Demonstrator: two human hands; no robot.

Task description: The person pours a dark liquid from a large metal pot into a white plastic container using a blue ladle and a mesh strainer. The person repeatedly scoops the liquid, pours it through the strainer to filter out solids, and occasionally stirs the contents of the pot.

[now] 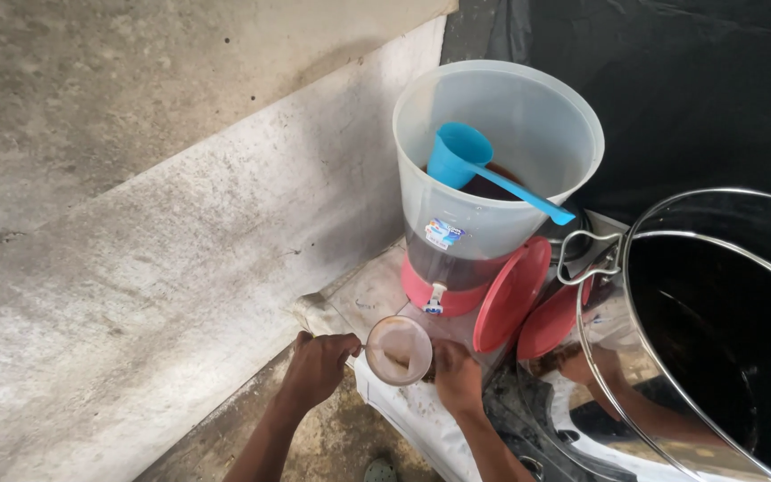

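Holding a small clear cup (pixel 399 350) under the white tap (pixel 436 299) of a tall translucent dispenser (pixel 493 170), the right hand (pixel 458 375) closes its grip round the cup's 3 o'clock side. The left hand (pixel 318 364), at the cup's 9 o'clock, pinches a thin spoon or stirrer (pixel 369 348) whose end reaches into the pale brown drink; how tightly those fingers close I cannot tell.

The cup sits at the dispenser's 6 o'clock, just beside the tap rather than squarely beneath it, so anything run from the tap could miss the rim and splash onto the white sheet (pixel 412 411) below. The cup looks nearly full, and brisk stirring, or a tilt from the one-sided hold, could slop the drink over the fingers.

A blue ladle (pixel 484 170) leans inside the dispenser with its handle jutting over the rim at 4 o'clock; a knock from an arm could tip it out. The red lid (pixel 512 293) stands on edge against the dispenser's base, touching or almost touching a large steel pot (pixel 698 339) at 3 o'clock. A nudge could send it sliding down onto the cup. The pot crowds the right forearm, leaving little room to draw back.
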